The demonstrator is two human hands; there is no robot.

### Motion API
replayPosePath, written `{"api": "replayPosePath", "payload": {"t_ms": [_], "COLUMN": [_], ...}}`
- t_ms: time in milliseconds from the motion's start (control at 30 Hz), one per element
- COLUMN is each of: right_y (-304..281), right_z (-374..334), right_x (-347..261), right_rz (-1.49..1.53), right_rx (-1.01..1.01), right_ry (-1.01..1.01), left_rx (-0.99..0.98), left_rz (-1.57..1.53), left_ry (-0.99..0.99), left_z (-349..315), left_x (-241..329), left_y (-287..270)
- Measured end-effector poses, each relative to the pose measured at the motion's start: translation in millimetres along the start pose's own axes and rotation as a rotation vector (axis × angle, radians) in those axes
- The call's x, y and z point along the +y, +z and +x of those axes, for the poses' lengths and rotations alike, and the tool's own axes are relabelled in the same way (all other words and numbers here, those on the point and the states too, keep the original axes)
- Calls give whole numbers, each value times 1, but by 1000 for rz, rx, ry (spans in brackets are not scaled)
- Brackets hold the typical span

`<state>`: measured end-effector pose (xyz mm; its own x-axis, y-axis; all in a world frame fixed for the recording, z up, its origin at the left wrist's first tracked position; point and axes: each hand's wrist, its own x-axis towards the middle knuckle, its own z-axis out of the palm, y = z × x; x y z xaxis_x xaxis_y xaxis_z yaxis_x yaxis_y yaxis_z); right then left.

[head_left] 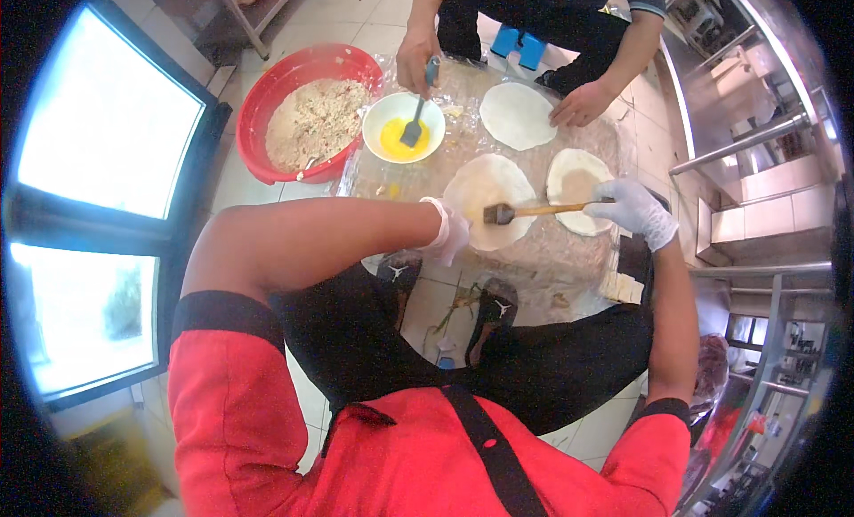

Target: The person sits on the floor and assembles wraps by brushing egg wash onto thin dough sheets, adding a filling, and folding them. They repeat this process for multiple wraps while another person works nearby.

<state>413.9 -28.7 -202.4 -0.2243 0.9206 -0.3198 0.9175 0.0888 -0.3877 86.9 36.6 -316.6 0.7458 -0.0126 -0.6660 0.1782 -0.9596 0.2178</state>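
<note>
Plastic-covered table [565, 266] — right hand [633, 211] grips a brush [541, 210] over the dough round [489, 181]; left hand [450, 231] beside it — fingers' state unclear.

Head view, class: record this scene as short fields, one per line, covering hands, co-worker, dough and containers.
Left hand: white-gloved, at the leftmost dough round's left edge
Right hand: white-gloved, holding a wooden-handled brush
Brush head: over the leftmost round
Third dough round: beneath the wooden handle
Co-worker: one hand holding a grey brush, other at the far dough round
Containers: white bowl, yellow liquid; red tub, crumbly mixture
</note>
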Motion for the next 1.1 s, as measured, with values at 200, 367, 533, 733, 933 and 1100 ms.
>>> {"api": "replayPosePath", "payload": {"t_ms": [200, 367, 533, 733, 933, 1100], "right_y": [-10, -7, -18, -12, -27, -24], "right_z": [2, 5, -5, 10, 7, 17], "right_x": [15, -5, 6, -16, 0, -56], "right_rz": [-145, -106, -112, -86, -20, 245], "right_rx": [44, -82, 96, -34, 136, 104], "right_ry": [126, -13, 93, 59, 82, -19], "left_rx": [-157, -64, -87, 50, 23, 12], "left_rz": [-34, 17, 8, 40, -11, -62], "left_ry": [-19, -40, -26, -38, -12, -12], "left_z": [-12, 1, -1, -14, -18, -37], "left_x": [7, 0, 2, 3, 0, 5], "left_y": [-25, 5, -4, 4, 6, 3]}}
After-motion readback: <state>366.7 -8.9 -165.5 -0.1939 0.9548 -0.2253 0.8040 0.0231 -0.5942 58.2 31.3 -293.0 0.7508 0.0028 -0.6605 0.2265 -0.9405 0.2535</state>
